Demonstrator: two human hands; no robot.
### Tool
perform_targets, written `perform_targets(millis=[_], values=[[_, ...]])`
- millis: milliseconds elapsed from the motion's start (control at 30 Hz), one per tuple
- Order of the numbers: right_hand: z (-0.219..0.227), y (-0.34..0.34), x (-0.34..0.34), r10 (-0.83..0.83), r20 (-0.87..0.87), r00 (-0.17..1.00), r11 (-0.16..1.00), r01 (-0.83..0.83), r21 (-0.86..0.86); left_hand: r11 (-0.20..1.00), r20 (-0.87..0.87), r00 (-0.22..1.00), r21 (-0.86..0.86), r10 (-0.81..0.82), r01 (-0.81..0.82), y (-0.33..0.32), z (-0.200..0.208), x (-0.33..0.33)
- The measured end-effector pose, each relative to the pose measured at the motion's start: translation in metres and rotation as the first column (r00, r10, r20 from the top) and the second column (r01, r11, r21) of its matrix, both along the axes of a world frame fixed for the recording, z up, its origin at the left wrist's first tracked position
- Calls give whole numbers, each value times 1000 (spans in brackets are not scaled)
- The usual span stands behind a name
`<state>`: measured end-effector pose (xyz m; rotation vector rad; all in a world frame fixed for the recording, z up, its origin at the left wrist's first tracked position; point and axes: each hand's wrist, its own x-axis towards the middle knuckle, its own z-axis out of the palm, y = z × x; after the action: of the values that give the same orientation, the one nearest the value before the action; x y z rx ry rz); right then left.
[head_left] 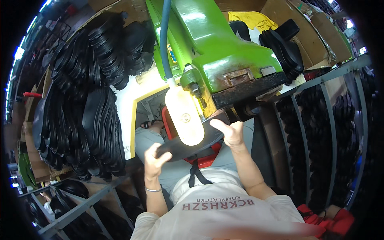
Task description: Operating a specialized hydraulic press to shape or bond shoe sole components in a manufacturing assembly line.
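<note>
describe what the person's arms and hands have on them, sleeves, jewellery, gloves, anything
Both hands are bare, with no gloves. The left hand has a thin silver bangle round the wrist. The right hand shows no jewellery. Both forearms are uncovered; the short sleeves of a white T-shirt with reddish-brown lettering end near the elbows.

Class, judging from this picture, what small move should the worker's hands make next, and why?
Probably slide the flat black rubber sole slightly further under the green machine head: both the left hand and the right hand grip its edges, and its far end already sits beneath the dark foot.
</note>
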<state>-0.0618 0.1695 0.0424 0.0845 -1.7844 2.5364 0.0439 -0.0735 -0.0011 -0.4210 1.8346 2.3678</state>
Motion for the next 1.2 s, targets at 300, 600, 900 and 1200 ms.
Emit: perform_targets(millis=[300, 600, 900, 1200], values=[[-23, 13, 5, 94, -17, 995, 984, -90, 153, 878, -151, 950, -444, -273, 181, 91, 23, -51], [-20, 18, 10, 59, -22, 998, 997, -58, 46, 751, -325, 880, -659, -347, 52, 91, 4, -64], [-35, 27, 33, 18, 48, 999, 985, -26, 172, 806, -483, 867, -558, -122, -198, 129, 15, -73], [-78, 113, 130, 153, 448, 881, 988, -148, -47, 938, -374, 916, -242, 147, -249, 142, 0, -56]])
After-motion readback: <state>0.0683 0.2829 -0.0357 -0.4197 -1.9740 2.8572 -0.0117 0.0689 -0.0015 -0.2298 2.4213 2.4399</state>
